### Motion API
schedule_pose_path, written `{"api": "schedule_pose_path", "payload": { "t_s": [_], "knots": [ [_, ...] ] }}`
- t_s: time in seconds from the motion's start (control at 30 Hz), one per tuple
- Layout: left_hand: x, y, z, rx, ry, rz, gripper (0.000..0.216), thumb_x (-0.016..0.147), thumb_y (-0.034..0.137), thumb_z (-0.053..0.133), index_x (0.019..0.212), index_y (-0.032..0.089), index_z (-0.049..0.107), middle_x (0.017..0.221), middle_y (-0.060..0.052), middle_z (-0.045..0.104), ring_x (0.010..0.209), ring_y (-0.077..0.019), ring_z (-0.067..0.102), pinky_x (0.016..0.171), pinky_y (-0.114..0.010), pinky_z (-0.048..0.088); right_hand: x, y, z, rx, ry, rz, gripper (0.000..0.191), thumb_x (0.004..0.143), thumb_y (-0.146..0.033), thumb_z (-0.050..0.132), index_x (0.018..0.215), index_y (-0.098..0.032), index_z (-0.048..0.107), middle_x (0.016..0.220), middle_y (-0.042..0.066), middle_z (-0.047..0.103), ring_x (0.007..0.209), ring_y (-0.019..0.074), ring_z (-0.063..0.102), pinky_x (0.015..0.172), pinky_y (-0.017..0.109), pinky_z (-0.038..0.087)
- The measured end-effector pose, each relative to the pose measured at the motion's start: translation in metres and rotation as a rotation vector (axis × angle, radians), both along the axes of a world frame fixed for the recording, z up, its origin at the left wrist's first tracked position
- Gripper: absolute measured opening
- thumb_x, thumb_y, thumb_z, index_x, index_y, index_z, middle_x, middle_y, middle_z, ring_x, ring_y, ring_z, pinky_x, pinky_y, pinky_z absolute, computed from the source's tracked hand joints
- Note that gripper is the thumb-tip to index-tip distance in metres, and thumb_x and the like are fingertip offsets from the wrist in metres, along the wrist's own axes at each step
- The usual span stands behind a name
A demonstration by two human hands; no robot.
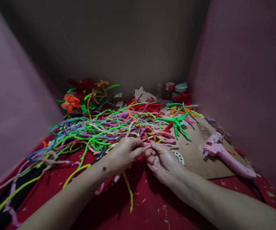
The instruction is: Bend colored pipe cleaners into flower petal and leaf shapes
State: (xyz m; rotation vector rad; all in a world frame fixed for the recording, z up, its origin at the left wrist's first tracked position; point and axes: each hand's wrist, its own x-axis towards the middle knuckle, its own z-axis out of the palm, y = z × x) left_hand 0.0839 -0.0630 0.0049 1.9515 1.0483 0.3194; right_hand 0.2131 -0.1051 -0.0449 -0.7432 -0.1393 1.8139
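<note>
My left hand [129, 151] and my right hand [163, 161] meet in the middle, fingertips pinched close together. Between them runs a short length of pink pipe cleaner [147, 146], gripped from both sides. Just beyond my hands spreads a tangled heap of pipe cleaners [99, 124] in green, purple, pink, white and other colours. A white disc with holes [178, 156] lies beside my right hand, partly covered by it. Near my left wrist, black handles [101, 155], perhaps of scissors, stick out from under the heap. A yellow pipe cleaner [128, 191] hangs below my left hand.
On brown cardboard [195, 159] at right rests a pink glue gun [226, 155], its cord trailing toward the front. A green pipe-cleaner piece [177, 123] lies at the cardboard's far side. Pipe-cleaner flowers [71, 102] stand back left; a lidded jar [180, 88] stands at the back. Red cloth [118, 207] covers the surface.
</note>
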Motion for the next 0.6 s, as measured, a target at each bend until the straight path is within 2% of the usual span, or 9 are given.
{"api": "schedule_pose_path", "payload": {
  "t_s": [0.13,0.3,0.43,0.5,0.6],
  "knots": [
    [-0.008,0.001,-0.001,-0.336,-0.195,0.076,0.022,0.077,0.033,0.055,0.090,0.016,0.060,0.053,0.004,0.051,0.037,-0.0060,0.041,0.037,-0.016,0.028,0.002,0.000,0.005,-0.009,0.030,0.010,0.028,0.091,-0.022,0.039,0.070,-0.011,0.054,0.045,0.000,0.055,0.030,0.0065,0.046,0.027,0.014,0.028],
    [-0.025,0.006,-0.010,-0.647,-0.581,0.087,0.014,0.079,0.020,0.055,0.087,0.011,0.062,0.063,-0.002,0.059,0.048,-0.0071,0.054,0.048,-0.016,0.041,0.002,-0.003,0.005,0.006,0.002,-0.007,0.019,0.088,-0.017,0.044,0.076,-0.010,0.057,0.049,0.001,0.057,0.034,0.0062,0.048,0.030,0.013,0.032],
    [-0.032,0.003,-0.017,-0.706,-0.806,0.127,0.019,0.075,0.008,0.058,0.093,0.010,0.062,0.078,-0.005,0.062,0.063,-0.0102,0.062,0.062,-0.018,0.048,0.001,-0.004,0.004,0.065,-0.074,-0.041,0.011,0.081,-0.020,0.055,0.076,-0.011,0.059,0.052,0.002,0.060,0.037,0.0075,0.050,0.031,0.014,0.035],
    [-0.033,0.002,-0.022,-0.685,-0.874,0.169,0.019,0.075,0.008,0.059,0.093,0.011,0.062,0.078,-0.004,0.062,0.063,-0.0102,0.063,0.060,-0.017,0.048,0.000,-0.005,0.004,0.117,-0.127,-0.051,0.014,0.074,-0.025,0.063,0.074,-0.011,0.060,0.054,0.002,0.061,0.038,0.0082,0.051,0.032,0.016,0.037],
    [-0.033,0.001,-0.031,-0.657,-0.935,0.239,0.012,0.079,0.017,0.057,0.088,0.011,0.062,0.068,-0.002,0.060,0.052,-0.0082,0.059,0.050,-0.017,0.047,-0.002,-0.005,0.005,0.224,-0.210,-0.087,0.019,0.066,-0.028,0.071,0.074,-0.012,0.064,0.060,0.002,0.064,0.044,0.0091,0.054,0.036,0.018,0.041]
  ]
}}
